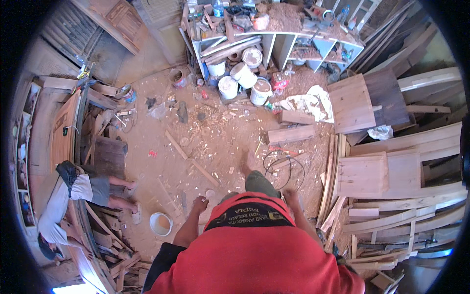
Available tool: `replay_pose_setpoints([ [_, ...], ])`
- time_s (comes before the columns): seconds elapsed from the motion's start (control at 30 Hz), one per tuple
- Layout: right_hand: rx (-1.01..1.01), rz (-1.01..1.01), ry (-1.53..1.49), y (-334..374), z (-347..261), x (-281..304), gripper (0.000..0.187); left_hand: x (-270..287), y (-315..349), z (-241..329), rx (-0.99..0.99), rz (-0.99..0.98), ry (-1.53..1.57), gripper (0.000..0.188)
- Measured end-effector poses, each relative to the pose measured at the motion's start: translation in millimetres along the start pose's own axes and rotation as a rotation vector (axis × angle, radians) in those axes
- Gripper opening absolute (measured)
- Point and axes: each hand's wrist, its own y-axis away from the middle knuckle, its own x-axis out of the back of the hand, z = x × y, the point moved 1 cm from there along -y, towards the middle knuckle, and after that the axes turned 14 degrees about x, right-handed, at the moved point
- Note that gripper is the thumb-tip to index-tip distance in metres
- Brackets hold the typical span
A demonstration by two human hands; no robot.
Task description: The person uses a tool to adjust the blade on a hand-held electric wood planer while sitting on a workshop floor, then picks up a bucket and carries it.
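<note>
My left hand [199, 203] hangs beside my left hip, its fingers curled. A small pale bit shows at the fingertips; what it is I cannot make out. Just beyond it is a small round pale disc [210, 193], and I cannot tell whether the hand touches it. My right hand [290, 196] hangs low by my right thigh, its fingers blurred and partly hidden. One bare foot [247, 164] is forward on the dusty floor [220, 142]. A black cable [289, 169] lies looped near my right hand.
Wood strips [191, 159] and shavings litter the floor. A white bucket [161, 224] stands to the left, near another person [93, 188] leaning over a bench. Several paint buckets [227, 87] stand before a cluttered shelf [274, 35]. Stacked boards and wooden panels [362, 174] line the right.
</note>
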Motion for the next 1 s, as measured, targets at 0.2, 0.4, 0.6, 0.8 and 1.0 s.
replay_pose_setpoints([
  [0.2,0.984,-0.674,-0.499,-244.5,-378.0,26.4,0.038,53.4,10.4,-23.2,0.251,-0.016,0.195,0.034],
  [0.4,1.609,-1.06,-0.525,-277.9,-594.8,53.4,0.032,80.8,-49.4,92.1,0.18,-0.152,0.259,0.032],
  [0.6,1.413,-1.049,-0.88,-244.9,-570.5,19.7,0.032,161.7,-71.7,81.3,0.36,-0.074,0.375,0.03],
  [0.8,1.291,-1.062,-0.778,-311.3,-543.2,11.7,0.031,187.5,-141.5,129.5,0.349,-0.071,0.478,0.028],
  [1.0,1.315,-1.023,-0.689,-455.6,-555.2,-17.1,0.031,268.8,-260.1,195.5,0.222,0.022,0.639,0.027],
])
